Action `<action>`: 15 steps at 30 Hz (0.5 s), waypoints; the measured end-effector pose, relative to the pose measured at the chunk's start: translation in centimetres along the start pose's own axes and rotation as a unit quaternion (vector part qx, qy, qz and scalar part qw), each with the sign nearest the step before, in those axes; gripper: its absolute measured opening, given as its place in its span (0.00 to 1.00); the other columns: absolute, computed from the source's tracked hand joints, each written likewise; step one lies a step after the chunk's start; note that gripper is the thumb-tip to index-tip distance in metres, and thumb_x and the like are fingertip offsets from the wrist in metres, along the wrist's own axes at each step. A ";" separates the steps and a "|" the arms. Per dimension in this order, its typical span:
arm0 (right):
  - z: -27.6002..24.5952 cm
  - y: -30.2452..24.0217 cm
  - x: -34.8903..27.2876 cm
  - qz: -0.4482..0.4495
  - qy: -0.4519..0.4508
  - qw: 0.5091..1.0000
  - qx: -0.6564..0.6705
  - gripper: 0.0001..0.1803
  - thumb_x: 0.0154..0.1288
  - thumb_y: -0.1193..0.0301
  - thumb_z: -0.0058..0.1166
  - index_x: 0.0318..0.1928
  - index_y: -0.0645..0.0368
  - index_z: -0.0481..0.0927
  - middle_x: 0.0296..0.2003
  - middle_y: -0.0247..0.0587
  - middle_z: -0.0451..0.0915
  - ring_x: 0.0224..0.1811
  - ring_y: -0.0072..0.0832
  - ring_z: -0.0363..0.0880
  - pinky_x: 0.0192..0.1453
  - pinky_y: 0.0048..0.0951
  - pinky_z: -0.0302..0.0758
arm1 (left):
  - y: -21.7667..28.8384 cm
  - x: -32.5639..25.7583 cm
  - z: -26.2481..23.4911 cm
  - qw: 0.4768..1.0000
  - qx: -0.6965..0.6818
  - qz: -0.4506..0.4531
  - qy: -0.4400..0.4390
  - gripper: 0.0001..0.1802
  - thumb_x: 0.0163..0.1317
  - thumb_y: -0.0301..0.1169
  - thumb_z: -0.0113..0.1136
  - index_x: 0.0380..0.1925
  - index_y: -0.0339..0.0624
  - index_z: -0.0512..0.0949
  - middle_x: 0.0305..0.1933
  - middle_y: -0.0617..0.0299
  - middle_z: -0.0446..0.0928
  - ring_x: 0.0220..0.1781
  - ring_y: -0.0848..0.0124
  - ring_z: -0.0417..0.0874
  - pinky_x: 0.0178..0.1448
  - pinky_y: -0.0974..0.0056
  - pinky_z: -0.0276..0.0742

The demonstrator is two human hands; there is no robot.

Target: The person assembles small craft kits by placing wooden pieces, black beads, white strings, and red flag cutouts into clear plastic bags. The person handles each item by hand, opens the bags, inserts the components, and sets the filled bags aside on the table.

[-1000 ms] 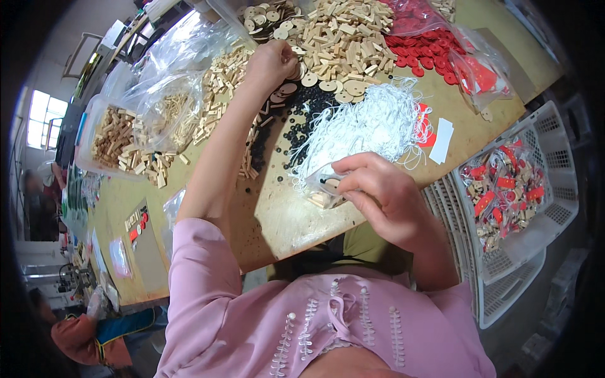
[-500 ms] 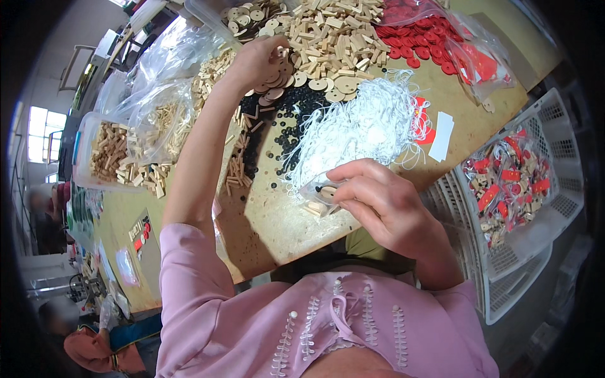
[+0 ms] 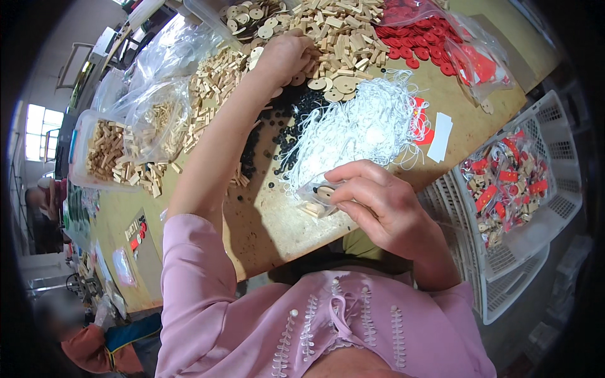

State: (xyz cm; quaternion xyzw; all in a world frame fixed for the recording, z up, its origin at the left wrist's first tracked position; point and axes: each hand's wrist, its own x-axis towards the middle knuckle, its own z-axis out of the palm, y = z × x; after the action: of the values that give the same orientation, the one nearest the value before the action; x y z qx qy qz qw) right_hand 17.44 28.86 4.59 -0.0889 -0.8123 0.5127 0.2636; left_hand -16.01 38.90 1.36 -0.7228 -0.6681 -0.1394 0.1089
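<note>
My left hand (image 3: pixel 287 58) reaches to the far side of the table, its fingers curled down at the border between the wooden discs (image 3: pixel 343 85) and the pile of small wooden blocks (image 3: pixel 340 31). Its fingertips are mostly hidden, so what they pinch cannot be made out. Close to the table's front edge, my right hand (image 3: pixel 384 205) grips a small clear plastic bag (image 3: pixel 309 191). Light wooden pieces (image 3: pixel 313 209) and a round wooden part with a dark spot show inside it. Right behind the bag lies a tangled heap of white strings (image 3: pixel 359 129), beside scattered black beads (image 3: pixel 287 135).
Red discs (image 3: pixel 428 44) fill the far right. White cards (image 3: pixel 440 137) lie near the right edge. A white plastic basket (image 3: pixel 561 145) beside the table holds filled bags (image 3: pixel 507 183). Leftward stands a clear tub (image 3: pixel 79 151) of wooden pegs. Another person (image 3: pixel 94 343) sits at lower left.
My left hand has shifted right, from the wooden discs toward the wooden blocks. My right hand stays nearly in place with the plastic bag.
</note>
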 end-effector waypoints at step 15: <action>-0.6 -0.9 0.3 -0.050 0.055 0.995 -0.059 0.10 0.63 0.85 0.59 0.44 0.64 0.79 0.53 0.57 0.79 0.52 0.54 0.82 0.55 0.43 0.79 | 13.0 -12.6 -14.3 0.889 -0.448 -0.042 -0.088 0.09 0.63 0.28 0.73 0.43 0.43 0.88 0.33 0.67 0.83 0.35 0.79 0.81 0.36 0.71 0.75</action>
State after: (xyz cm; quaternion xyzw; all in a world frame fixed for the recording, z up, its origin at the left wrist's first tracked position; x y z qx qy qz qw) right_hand 17.64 29.05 5.65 -0.0916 -0.8290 0.4442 0.3272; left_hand -4.75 21.14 10.81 -0.6753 -0.5709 -0.3646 -0.2916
